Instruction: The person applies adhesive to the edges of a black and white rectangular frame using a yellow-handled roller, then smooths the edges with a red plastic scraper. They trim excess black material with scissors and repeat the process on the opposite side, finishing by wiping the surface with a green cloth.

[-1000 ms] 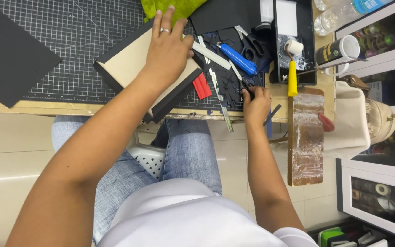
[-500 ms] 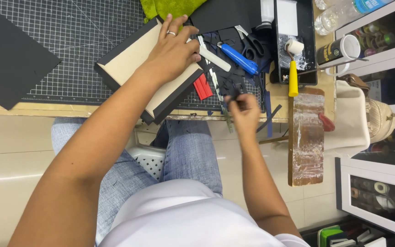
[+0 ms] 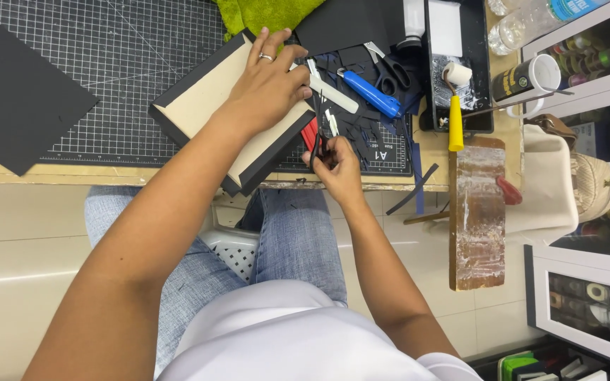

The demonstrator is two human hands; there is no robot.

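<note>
Lying flat on the grid mat (image 3: pixel 107 77), at the near edge of the surface (image 3: pixel 142 175): a board (image 3: pixel 206 106), beige-faced and black-edged, one corner overhanging toward the knees. Looking stiff and light, likely rigid card; smooth face, so probably prone to sliding unless pressed. Best gripped by the black edges or held down with a flat palm.

Pressing on its right part: the left hand (image 3: pixel 271 81), palm down, fingers spread wide and pointing far, closed around nothing, a ring on one finger. Forearm reaching in from the near left, crossing over the board's near corner.

Just right of the board: the right hand (image 3: pixel 337 161), fingers pinched around a thin dark tool (image 3: pixel 321 138), blade-like, too small to identify for sure. Wrist bending up from the lap, tool tip pointing far, close beside the board's right edge and a red strip (image 3: pixel 310 134).

Farther right: a blue knife (image 3: pixel 370 94), scissors (image 3: pixel 388 67), black scraps (image 3: pixel 361 127), a yellow-handled roller (image 3: pixel 455 106) resting in a black tray (image 3: pixel 485 77), a mug (image 3: pixel 527 77), a wooden plank (image 3: pixel 476 212). Far left: a black sheet (image 3: pixel 15 92). Far centre: green cloth (image 3: pixel 266 13).
</note>
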